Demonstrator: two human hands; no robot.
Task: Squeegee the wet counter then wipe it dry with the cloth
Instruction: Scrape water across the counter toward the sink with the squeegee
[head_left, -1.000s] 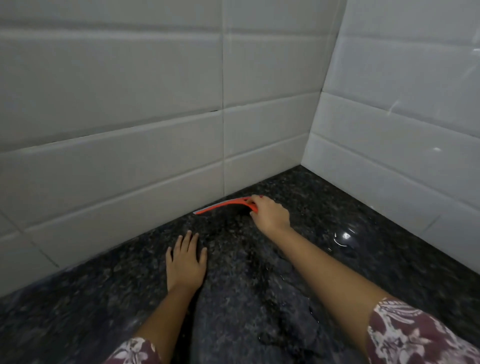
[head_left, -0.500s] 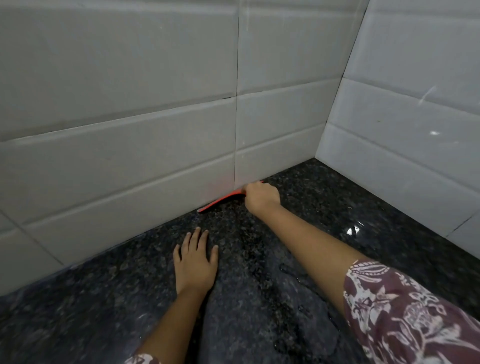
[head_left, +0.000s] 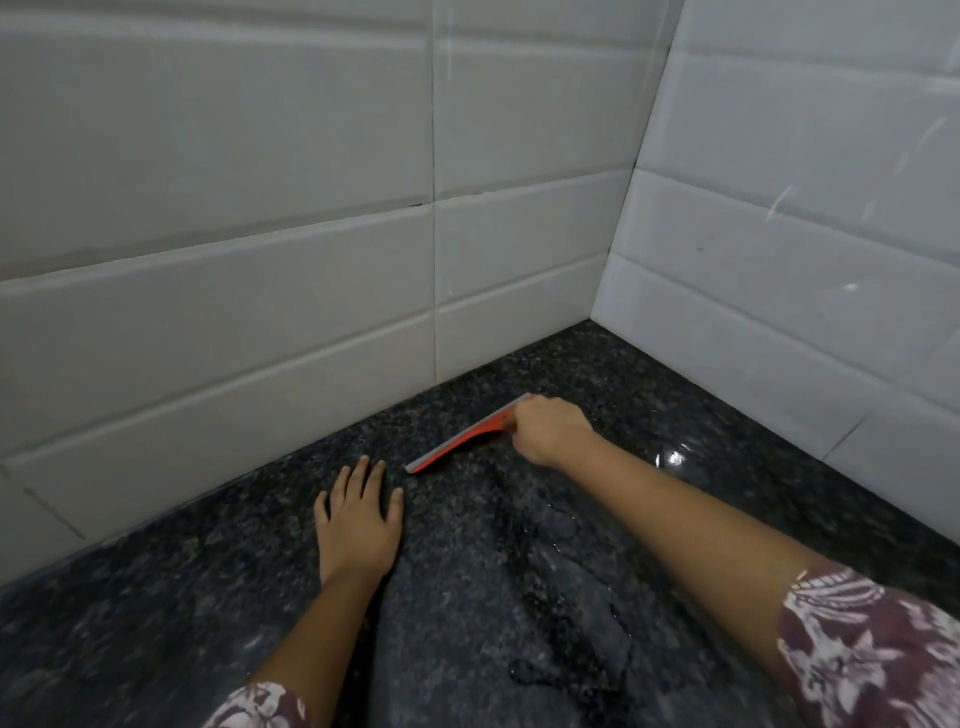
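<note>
Our right hand (head_left: 550, 431), arm outstretched, fingers closed round the squeegee (head_left: 460, 440); left hand (head_left: 358, 519) at 7 o'clock, flat on the table (head_left: 156, 623), fingers spread, holding nothing.

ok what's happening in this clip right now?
A person is squeegeeing a dark granite counter in a tiled corner. The right hand grips the red squeegee, whose blade lies on the counter a little way out from the back wall. The left hand rests flat on the counter, fingers spread, just left of the blade's end. Streaks and beads of water sit on the stone nearer the camera. No cloth is in view, so the drying step has not begun.
</note>
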